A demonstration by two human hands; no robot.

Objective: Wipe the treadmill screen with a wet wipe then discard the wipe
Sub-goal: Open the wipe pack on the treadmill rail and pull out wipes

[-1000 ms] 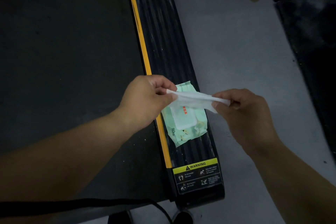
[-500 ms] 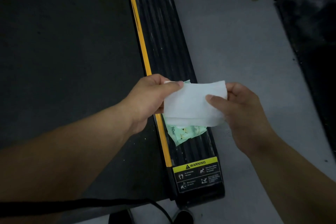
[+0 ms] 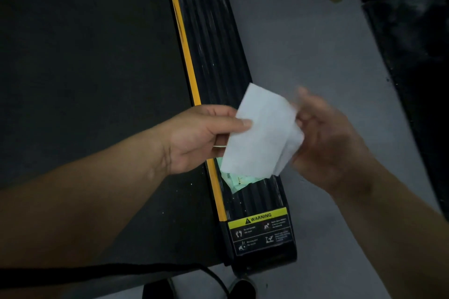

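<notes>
Left hand [image 3: 199, 136] pinches wet wipe [image 3: 261, 133] mid-frame; right hand [image 3: 328, 138] blurred, grip unclear. Single-pinch risk: wipe drops onto wipe pack [image 3: 239, 181] or side rail [image 3: 213, 39].

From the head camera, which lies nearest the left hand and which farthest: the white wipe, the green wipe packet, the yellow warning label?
1. White wet wipe: pinched in the left hand.
2. Green wipe packet: on the treadmill's side rail, just below the wipe.
3. Yellow warning label: farther down the rail, toward the person.
</notes>
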